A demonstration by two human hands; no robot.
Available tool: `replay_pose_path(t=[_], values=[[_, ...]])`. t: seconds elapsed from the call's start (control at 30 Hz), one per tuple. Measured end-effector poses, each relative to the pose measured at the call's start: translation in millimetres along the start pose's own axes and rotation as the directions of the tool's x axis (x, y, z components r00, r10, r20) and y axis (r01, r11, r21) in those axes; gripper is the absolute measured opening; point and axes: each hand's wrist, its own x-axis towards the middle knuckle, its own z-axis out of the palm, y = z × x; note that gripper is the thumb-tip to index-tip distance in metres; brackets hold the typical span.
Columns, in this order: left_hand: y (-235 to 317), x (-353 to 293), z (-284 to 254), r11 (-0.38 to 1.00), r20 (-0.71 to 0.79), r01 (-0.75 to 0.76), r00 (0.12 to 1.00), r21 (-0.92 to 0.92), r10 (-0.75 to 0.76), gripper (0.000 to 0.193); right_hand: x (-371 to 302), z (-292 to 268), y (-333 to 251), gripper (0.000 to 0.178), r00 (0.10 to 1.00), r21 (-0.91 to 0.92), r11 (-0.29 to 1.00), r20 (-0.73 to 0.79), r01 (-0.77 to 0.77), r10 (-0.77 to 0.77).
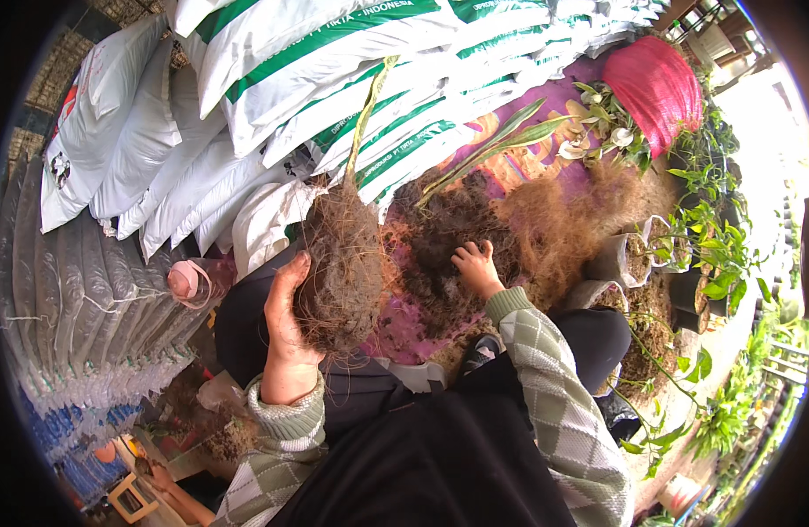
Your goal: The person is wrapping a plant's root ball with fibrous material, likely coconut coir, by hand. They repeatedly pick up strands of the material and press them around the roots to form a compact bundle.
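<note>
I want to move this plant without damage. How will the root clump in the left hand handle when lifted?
The root clump looks loose and fibrous, so it probably sheds bits. Its long leaf likely flops. The left hand cups it alone, so it seems light.

The left hand's (286, 325) fingers vanish behind the root ball (339, 272). The right hand's (476, 268) fingertips sink out of sight into the dark soil heap (440, 237). Stacked white sacks (334, 79) run off the top edge.
</note>
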Motion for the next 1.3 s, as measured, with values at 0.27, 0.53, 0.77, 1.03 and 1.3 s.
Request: replay_pose_path(t=[0.27,0.53,0.77,1.03,1.3], values=[[0,-2,11,1.0,-0.012,0.014,1.0,0.016,-0.014,0.039,23,-17,15,0.053,0.832,0.484,0.68,0.257,-0.551,0.492],[-4,-5,30,0.969,-0.029,0.071,0.997,0.238,-0.066,0.051,20,-71,36,0.051,0.878,0.82,0.397,0.24,-0.411,0.414],[-22,7,37,0.952,0.133,0.215,0.96,0.219,-0.248,0.052,-31,-188,25,0.034,0.938,0.846,0.48,0.064,-0.232,0.34],[-17,23,95,0.934,0.476,0.31,0.804,0.175,-0.356,0.038,-134,-333,53,0.021,0.961,0.84,0.532,-0.054,-0.104,0.273],[-38,33,105,0.954,0.595,0.297,0.774,-0.04,-0.216,0.045,-146,-410,3,0.042,0.86,0.887,0.396,-0.381,0.237,0.34]])
